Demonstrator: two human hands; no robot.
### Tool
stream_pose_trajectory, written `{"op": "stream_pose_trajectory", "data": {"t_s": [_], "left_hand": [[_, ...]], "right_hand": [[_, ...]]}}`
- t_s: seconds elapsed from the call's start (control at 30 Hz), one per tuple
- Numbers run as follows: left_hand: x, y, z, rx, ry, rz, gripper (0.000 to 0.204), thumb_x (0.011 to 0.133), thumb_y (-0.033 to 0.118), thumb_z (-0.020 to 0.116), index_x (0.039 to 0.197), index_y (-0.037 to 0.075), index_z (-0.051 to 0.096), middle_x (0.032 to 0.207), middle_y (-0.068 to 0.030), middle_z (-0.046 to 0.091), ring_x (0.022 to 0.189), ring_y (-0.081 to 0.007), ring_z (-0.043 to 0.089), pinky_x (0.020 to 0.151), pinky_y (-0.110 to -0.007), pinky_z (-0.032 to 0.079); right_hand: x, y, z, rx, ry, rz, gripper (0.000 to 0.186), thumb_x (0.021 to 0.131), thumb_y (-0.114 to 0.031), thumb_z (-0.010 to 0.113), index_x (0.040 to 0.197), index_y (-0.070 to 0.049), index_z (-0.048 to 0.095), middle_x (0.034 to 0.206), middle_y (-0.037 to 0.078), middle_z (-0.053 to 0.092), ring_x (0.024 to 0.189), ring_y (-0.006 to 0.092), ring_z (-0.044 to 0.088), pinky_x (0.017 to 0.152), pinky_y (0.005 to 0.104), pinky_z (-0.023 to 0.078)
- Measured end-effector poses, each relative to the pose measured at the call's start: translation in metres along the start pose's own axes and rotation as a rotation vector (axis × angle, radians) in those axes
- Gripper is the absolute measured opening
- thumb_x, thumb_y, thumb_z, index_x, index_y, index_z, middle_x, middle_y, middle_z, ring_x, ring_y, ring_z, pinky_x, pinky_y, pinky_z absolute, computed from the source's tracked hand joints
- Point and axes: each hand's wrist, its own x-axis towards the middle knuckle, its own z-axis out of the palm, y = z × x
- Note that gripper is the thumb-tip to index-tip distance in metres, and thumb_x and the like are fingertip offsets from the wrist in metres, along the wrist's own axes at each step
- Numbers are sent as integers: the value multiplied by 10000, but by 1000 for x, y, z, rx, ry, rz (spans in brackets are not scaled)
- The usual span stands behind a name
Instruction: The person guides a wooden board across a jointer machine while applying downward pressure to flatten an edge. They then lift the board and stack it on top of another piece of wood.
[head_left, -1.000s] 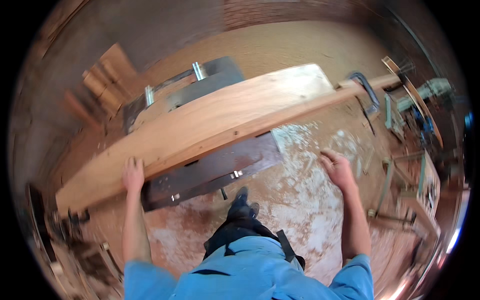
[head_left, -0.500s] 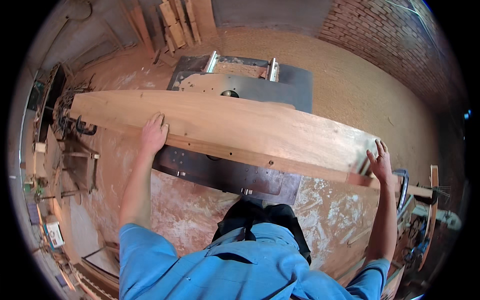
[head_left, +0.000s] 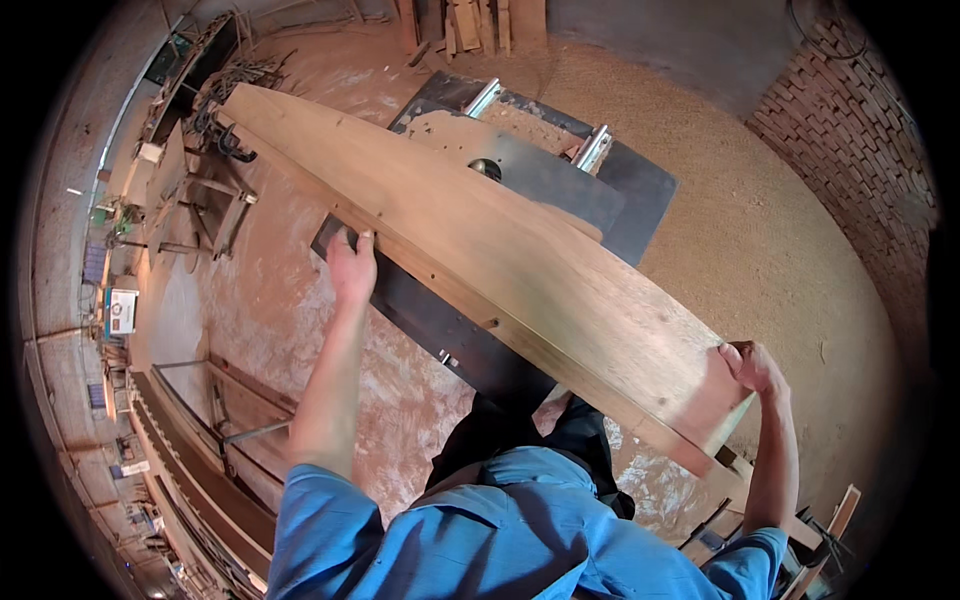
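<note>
Dusty floor (head_left: pixel 740 210): brown and sandy, spread all around the work.
Left hand (head_left: pixel 352 268): at the near edge of the long board (head_left: pixel 520 245), left of the middle. I cannot tell how tightly the fingers hold.
Right hand (head_left: pixel 754 366): curled on the board's right end, at the far corner, gripping it.
Both hands: far apart, with most of the board's length between them.
What is new: half a second ago, the left hand lay on top of the wood. Now it is down at the near edge. The right hand was a blur by the right end, and now it has a hold.
What that means: I think the board is better held now, with one hand at its side and one at its end.
Long board: across the dark metal machine (head_left: pixel 630 215), aslant, left end farther away. I cannot tell if it rests flat or is lifted a bit.
Slant: board and machine both look more tipped than before, so maybe the head turned.
Silver rails (head_left: pixel 592 149): two, on the machine's far side.
Black clamp (head_left: pixel 235 150): near the board's left end.
Brick wall (head_left: pixel 850 120): far off, on the right.
</note>
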Motion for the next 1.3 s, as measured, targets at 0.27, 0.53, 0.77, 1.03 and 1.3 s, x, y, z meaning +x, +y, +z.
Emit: {"op": "stream_pose_trajectory", "data": {"t_s": [0.27, 0.53, 0.77, 1.03, 1.3], "left_hand": [[-43, 51, 47, -340, 151, -234, 488, 899, 209, 648, 1253, -88, 490, 1193, -243, 633, 1100, -336, 626, 962, -385, 467], [-44, 47, 74, -170, 241, -304, 865, 788, 233, 772, 1411, -112, 283, 1338, -348, 468, 1267, -445, 471, 1081, -443, 389], [-56, 76, 70, -97, 161, -369, 1068, 767, 294, 797, 1477, -117, 112, 1398, -343, 381, 1320, -448, 398, 1121, -434, 347], [-52, 56, 67, -4, 97, -387, 1071, 775, 381, 779, 1480, -101, 133, 1405, -345, 365, 1339, -447, 367, 1126, -450, 335], [25, 17, 49, 395, 218, 137, 620, 909, 336, 621, 1357, -59, 451, 1429, -322, 384, 1329, -476, 354, 1121, -493, 317]], "right_hand": [[1, 4, 2, -76, -3, -68, 530, 978, -448, 457, 886, 27, 674, 829, 307, 609, 843, 503, 593, 707, 484, 501], [4, 7, 4, -127, -63, -93, 541, 969, -455, 439, 984, 13, 710, 925, 284, 649, 913, 445, 648, 771, 486, 522], [0, 7, 8, -40, 6, -123, 530, 955, -441, 468, 879, 31, 696, 858, 271, 655, 837, 447, 648, 708, 479, 517], [2, -6, 3, -88, 4, -173, 509, 943, -436, 487, 882, 24, 698, 826, 259, 651, 805, 449, 636, 695, 459, 512], [-2, 1, 0, -48, 29, -160, 465, 940, -423, 488, 865, -11, 689, 805, 256, 633, 787, 457, 617, 669, 453, 505]]}}
